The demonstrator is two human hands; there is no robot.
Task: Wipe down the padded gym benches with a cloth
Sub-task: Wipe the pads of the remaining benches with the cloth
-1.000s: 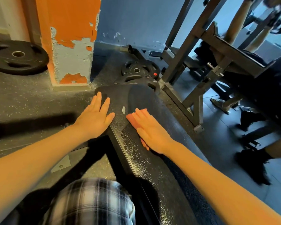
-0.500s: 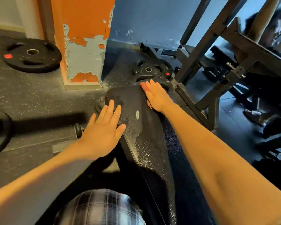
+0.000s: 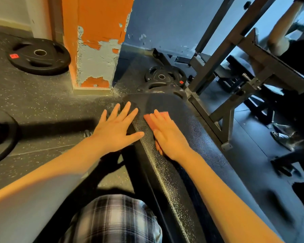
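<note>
Padded bench (image 3: 163, 179) runs lengthwise away from the person's knees toward the far wall, its black vinyl pebbled and glossy, catching specks of light along the near half, and its far end rounded. A salmon-pink cloth (image 3: 164, 113) lies flat on the pad near that far end. Most of it is hidden, with only a strip showing past the fingertips and along the thumb side.

The right hand (image 3: 167, 134) lies palm-down on the cloth, fingers straight and close together, pressing it against the vinyl without curling round it. The left hand (image 3: 116, 132) is spread wide just beside it, fingers straight and fanned. Its thumb lies on the bench's left edge and its first two fingertips reach the pad's far corner, while the palm hangs out over the side. It holds nothing.

Grey rubber flooring (image 3: 33, 102) flecked with pale chips surrounds the bench. A square pillar (image 3: 95, 41) stands beyond, its orange paint peeling in ragged patches to pale blue-grey. A black weight plate (image 3: 39, 57) with a red tag lies flat left of it, and a stack of similar plates (image 3: 163, 78) sits just past the bench's end. An angular grey steel rack (image 3: 218, 67) rises on the right, with another person's limbs and shoes beyond. Plaid fabric (image 3: 116, 220) covers the wearer's knee.
</note>
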